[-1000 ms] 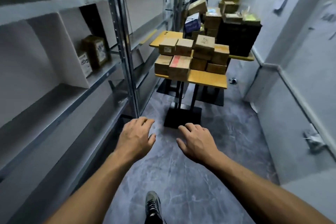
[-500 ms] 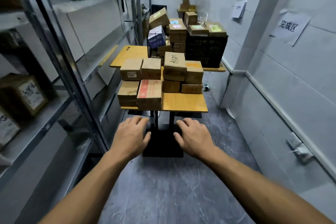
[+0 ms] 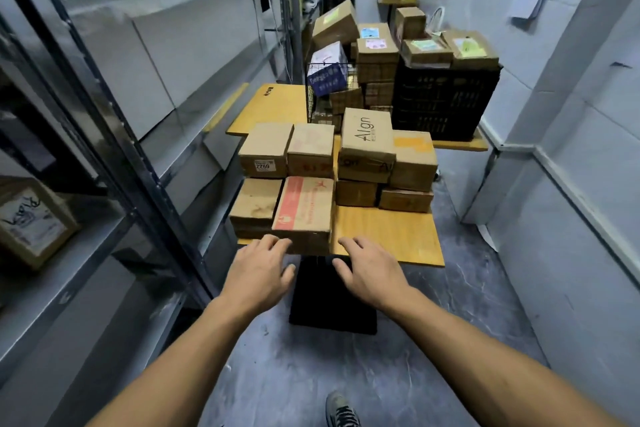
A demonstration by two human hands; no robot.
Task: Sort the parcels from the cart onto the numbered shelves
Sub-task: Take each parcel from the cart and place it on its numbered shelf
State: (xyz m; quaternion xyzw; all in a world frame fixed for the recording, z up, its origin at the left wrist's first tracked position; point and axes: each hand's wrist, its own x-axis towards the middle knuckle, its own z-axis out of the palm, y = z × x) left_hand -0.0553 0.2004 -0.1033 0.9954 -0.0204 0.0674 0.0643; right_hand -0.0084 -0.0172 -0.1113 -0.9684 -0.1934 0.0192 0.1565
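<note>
Two grips in view, both released and holding nothing.
Left grip: fingers spread, tips at the near face of the red-printed box; cannot tell whether they touch it.
Right grip: fingers straight, over the near edge of the near desk, at 3 o'clock of that box.
Near desk, 12 o'clock of the grips: eight cardboard boxes counted, in low stacks. The red-printed one sits at the near edge, with one plain box touching its 9 o'clock side.
Far desk, further out at 12 o'clock: one wire basket and one black crate, with more boxes in and on them; count unclear.
Shelf rack at 9 o'clock: one labelled box on it.
One shoe at 6 o'clock.
</note>
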